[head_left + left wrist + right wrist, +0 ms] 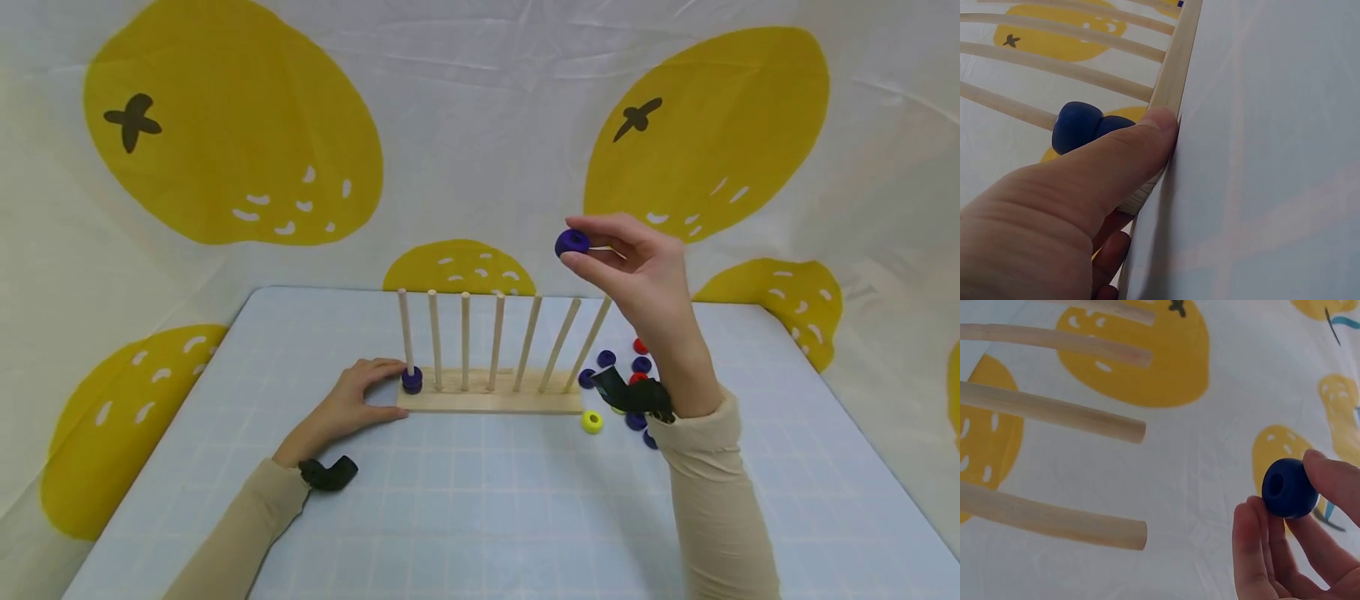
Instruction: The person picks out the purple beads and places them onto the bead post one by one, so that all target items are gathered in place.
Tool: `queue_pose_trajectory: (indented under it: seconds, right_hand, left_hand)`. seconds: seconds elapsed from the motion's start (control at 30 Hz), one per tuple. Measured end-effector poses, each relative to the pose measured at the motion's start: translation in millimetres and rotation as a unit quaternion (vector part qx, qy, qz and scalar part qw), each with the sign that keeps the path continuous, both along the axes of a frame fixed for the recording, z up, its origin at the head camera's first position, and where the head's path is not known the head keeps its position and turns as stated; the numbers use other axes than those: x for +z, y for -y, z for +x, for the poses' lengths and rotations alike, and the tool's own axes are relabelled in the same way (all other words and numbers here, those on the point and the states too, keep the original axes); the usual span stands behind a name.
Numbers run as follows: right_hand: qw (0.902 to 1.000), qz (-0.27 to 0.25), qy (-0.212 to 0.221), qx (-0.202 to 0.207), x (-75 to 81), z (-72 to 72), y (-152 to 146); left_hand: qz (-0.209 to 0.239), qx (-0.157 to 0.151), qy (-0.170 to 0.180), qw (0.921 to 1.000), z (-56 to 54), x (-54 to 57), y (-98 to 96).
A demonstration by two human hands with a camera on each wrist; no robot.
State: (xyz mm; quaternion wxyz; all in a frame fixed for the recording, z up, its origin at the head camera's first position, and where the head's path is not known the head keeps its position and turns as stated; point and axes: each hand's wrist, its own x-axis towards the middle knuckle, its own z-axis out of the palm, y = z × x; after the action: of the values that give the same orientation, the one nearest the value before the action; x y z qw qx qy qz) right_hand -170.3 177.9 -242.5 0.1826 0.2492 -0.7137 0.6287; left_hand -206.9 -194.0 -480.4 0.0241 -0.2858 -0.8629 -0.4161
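Observation:
In the head view my right hand [647, 260] is raised above the right end of a wooden peg stand [487, 403]. Between thumb and fingertips it pinches a blue bead [572, 243]; the bead's hole shows in the right wrist view, apart from the peg tips. My left hand [347, 403] grips the left end of the stand's base, thumb [1138, 140] along the front edge and fingers behind. Two blue beads [412, 381] are stacked at the foot of the leftmost peg [406, 329]. The other upright pegs bear no beads.
Right of the stand lie loose beads, partly hidden by my right wrist: several blue ones [606, 358], a red one [640, 345] and a yellow one [592, 422]. A pale blue gridded cloth covers the table [465, 508]. Behind hangs a white curtain [480, 150] with yellow fruit prints.

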Motion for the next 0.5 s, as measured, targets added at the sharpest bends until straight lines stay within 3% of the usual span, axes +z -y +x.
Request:
queue_pose_trajectory:
  seconds: [0.5]
  right_hand:
    - [0.9983,0.01,-0.023,0.053,6.5,-17.1,27]
  left_hand:
    - [-0.008,0.0,-0.006,1.0,-1.2,-0.3,-0.4]
